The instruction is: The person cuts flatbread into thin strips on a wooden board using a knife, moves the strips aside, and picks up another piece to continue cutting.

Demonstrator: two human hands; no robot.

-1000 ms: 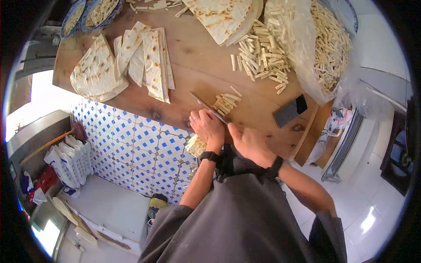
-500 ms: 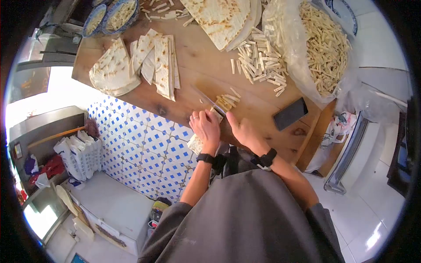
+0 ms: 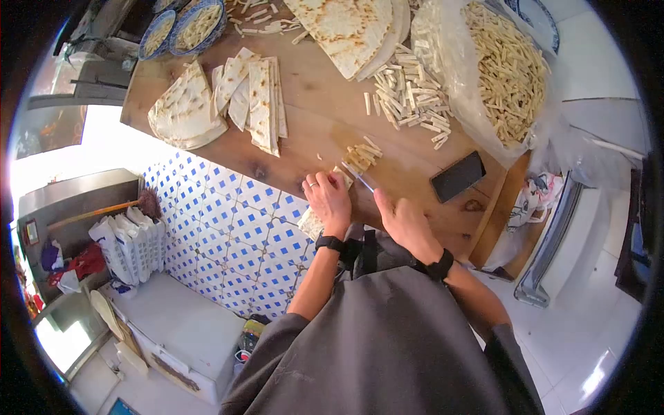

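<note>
Near the front edge of the wooden table, my left hand (image 3: 328, 202) is closed over a stack of flatbread strips (image 3: 310, 224), whose lower end sticks out below the palm. My right hand (image 3: 409, 227) grips a knife (image 3: 360, 178); its handle is hidden in the fist. The blade points up and left, close beside the cut end of the strips. Just past the blade lies a small pile of freshly cut flatbread pieces (image 3: 364, 153). More flatbread strips (image 3: 263, 104) rest farther back, next to a folded flatbread wedge (image 3: 185, 111).
Large flatbreads (image 3: 346, 31) lie at the back beside loose cut pieces (image 3: 409, 93). A plastic bag (image 3: 443, 66) full of cut pieces stands at the right, with a black phone (image 3: 458, 177) in front. Blue-patterned bowls (image 3: 197, 28) stand at the back left of the wooden table (image 3: 311, 83).
My right hand has drawn the knife back toward me and to the right, so its tip now sits by the cut pieces. My left hand stays on the strips.
</note>
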